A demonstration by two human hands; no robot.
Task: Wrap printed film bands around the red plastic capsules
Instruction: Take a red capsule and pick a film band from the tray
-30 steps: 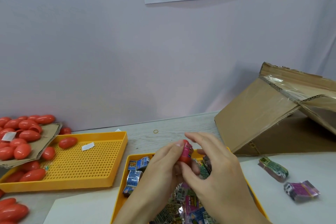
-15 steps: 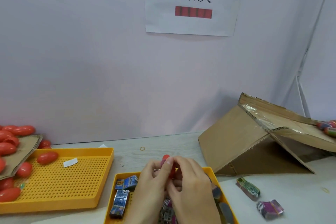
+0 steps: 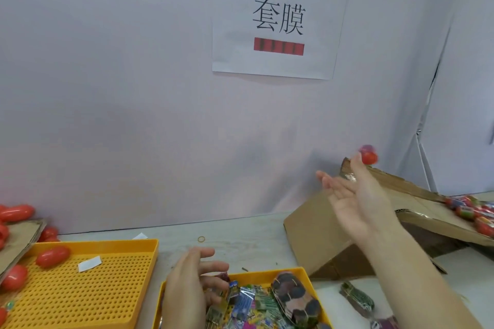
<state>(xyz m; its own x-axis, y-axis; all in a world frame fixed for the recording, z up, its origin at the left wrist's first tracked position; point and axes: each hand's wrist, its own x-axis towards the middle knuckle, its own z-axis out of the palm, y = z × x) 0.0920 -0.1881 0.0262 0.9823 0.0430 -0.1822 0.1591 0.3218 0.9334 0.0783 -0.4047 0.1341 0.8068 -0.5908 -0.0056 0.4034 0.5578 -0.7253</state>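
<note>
My right hand [image 3: 355,200] is raised palm-up with straight fingers above the cardboard box [image 3: 320,235]. A red capsule with a printed band [image 3: 368,154] is blurred right at its fingertips; I cannot tell if they touch. My left hand [image 3: 192,283] hovers with relaxed fingers over the small yellow tray [image 3: 267,274] of printed film bands [image 3: 251,304], holding nothing that I can see. Several banded capsules [image 3: 470,208] lie inside the box at the right. Bare red capsules [image 3: 16,212] are heaped at the far left.
A perforated yellow tray [image 3: 107,243] at the left carries a red capsule [image 3: 52,256] and a white slip. A bundle of bands [image 3: 358,299] lies on the table right of the small tray. A rubber band [image 3: 201,239] lies near the wall, under a paper sign [image 3: 278,21].
Both hands held the capsule together over the small tray. Now my right hand has swung up and right with fingers spread, the capsule at its tips; my left hand stayed low.
</note>
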